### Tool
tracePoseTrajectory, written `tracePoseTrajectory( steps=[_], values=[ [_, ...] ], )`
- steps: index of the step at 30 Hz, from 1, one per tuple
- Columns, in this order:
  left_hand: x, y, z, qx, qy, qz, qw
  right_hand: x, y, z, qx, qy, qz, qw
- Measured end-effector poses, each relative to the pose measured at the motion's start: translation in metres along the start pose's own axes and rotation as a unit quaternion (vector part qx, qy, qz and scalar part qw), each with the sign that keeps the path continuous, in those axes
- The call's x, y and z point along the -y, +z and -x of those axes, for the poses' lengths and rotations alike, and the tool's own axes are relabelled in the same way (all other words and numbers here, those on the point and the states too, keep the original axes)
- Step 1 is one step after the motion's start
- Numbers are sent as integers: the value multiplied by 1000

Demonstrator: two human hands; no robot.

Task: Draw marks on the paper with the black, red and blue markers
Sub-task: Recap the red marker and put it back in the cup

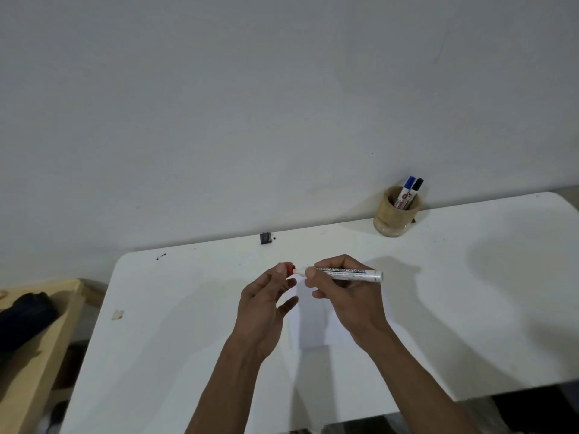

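My right hand point(344, 292) grips the white barrel of the red marker point(351, 274), held level above the table. My left hand point(266, 302) pinches its red cap point(290, 269) at the marker's left end; whether the cap is on or just off the tip I cannot tell. Under both hands lies a white sheet of paper point(313, 324), partly hidden by them. The blue marker point(407, 187) and black marker point(415, 191) stand capped in a wooden holder point(394, 220) at the back right.
The white table point(470, 308) meets a pale wall at the back. A small dark object point(265, 238) sits at the back edge. A scrap of tape point(117, 314) is near the left edge. A wooden bench point(37, 355) with dark cloth stands to the left.
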State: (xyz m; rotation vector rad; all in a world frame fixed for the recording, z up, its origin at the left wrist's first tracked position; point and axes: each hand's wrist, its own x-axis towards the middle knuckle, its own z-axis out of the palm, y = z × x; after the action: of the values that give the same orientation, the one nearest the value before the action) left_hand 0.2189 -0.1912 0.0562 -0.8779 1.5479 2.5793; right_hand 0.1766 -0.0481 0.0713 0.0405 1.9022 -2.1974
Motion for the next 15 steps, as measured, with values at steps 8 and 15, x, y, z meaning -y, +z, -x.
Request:
tracePoseTrajectory(
  steps=[8, 15],
  values=[
    [2, -6, 27, 41, 14, -15, 999, 7, 3, 31, -22, -1, 4, 1000],
    [5, -9, 40, 61, 21, 20, 998, 12, 3, 46, -15, -15, 17, 1000]
  ],
)
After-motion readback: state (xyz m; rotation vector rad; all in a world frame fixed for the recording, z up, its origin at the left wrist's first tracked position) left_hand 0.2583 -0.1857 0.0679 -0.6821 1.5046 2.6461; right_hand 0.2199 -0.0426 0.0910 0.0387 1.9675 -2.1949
